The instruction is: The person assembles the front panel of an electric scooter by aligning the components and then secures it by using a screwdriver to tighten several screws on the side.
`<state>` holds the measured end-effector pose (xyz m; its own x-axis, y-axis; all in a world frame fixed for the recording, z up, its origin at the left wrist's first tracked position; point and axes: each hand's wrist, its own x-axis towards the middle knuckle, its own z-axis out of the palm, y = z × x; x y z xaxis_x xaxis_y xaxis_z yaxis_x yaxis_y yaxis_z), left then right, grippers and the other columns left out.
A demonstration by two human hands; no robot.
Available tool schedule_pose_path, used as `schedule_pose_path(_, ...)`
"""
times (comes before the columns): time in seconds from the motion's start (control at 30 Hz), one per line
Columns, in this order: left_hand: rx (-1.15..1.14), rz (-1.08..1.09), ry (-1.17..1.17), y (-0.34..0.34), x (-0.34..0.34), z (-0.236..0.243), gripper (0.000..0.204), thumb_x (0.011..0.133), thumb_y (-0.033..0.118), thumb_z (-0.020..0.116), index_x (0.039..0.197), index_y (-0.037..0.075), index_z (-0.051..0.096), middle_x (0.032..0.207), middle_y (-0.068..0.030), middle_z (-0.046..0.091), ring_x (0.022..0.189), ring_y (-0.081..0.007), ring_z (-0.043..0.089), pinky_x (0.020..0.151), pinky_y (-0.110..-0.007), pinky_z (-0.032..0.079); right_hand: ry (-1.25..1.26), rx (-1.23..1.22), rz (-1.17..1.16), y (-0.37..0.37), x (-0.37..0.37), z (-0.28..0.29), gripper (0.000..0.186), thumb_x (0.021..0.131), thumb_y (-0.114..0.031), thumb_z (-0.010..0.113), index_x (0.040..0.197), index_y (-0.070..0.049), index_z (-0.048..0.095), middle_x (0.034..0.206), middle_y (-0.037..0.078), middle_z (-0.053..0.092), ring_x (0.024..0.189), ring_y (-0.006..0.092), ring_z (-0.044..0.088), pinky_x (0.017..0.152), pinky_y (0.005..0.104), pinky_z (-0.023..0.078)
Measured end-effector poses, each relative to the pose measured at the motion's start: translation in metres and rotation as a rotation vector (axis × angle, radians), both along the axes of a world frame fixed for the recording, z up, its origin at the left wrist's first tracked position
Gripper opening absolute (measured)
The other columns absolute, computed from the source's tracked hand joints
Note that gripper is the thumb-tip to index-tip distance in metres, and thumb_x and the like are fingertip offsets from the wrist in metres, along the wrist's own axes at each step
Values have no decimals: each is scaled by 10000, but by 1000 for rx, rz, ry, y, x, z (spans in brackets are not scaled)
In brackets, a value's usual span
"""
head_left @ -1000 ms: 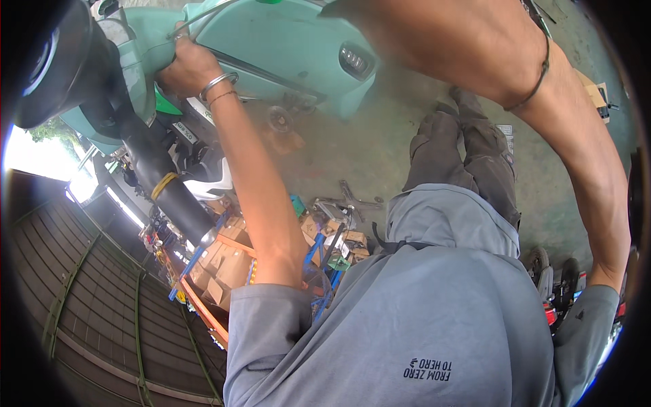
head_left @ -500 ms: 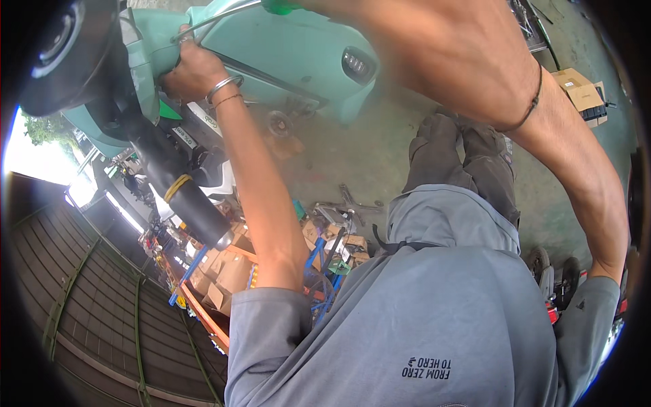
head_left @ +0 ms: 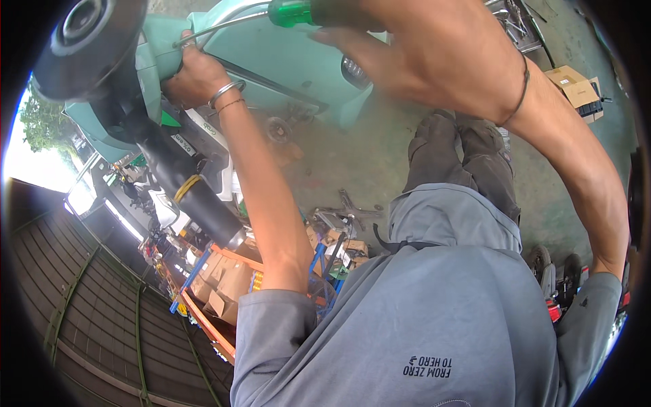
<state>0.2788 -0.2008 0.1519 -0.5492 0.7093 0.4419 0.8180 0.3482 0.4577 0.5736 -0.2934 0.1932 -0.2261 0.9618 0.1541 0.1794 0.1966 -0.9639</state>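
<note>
A long screwdriver (head_left: 290,12) with a green handle and a thin metal shaft lies across the top of the view. Its handle is in my right hand (head_left: 400,57), whose fingers are partly hidden and blurred. The shaft's tip meets a mint-green scooter body panel (head_left: 271,51) on the left. At that spot, my left hand (head_left: 193,76) closes around the panel's edge, one finger raised against the shaft near its tip. Just left of that hand is a black handlebar grip (head_left: 196,203) with a yellow band around it.
A round black part (head_left: 91,24) is at the upper left. Cardboard boxes (head_left: 227,281) fill an orange and blue rack (head_left: 203,319) below my left forearm. An open carton (head_left: 573,85) and a metal tool tray (head_left: 519,24) are at right. Metal parts (head_left: 349,210) lie on the floor.
The screwdriver's handle and my right hand have shifted lower into view. The scooter's handlebar has moved slightly right; my left hand stays at the panel.
</note>
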Motion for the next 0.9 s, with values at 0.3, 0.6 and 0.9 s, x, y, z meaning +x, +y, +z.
schedule_pose_path(0.3,-26,55,72,-3,1,0,699,680,463,795,1021,-128,640,1057,-261,644,1026,-413,571,913,-505,418,-296,277,13,-2,1,2,327,942,-290,563,1013,28,565,973,241,593,722,265,627,576,384,553)
schedule_pose_path(0.6,-46,83,62,-3,-1,-3,688,703,476,784,905,-167,648,922,-290,673,893,-430,637,820,-495,483,50,-377,16,0,-8,4,385,886,-287,541,721,50,630,677,199,649,603,283,666,565,394,525)
schedule_pose_path(0.9,-21,-36,-13,-1,2,-2,608,715,443,783,904,-125,685,892,-239,703,825,-371,675,766,-454,517,-327,336,-11,-12,-21,-6,212,885,-238,604,828,-49,680,715,107,645,601,213,656,500,307,531)
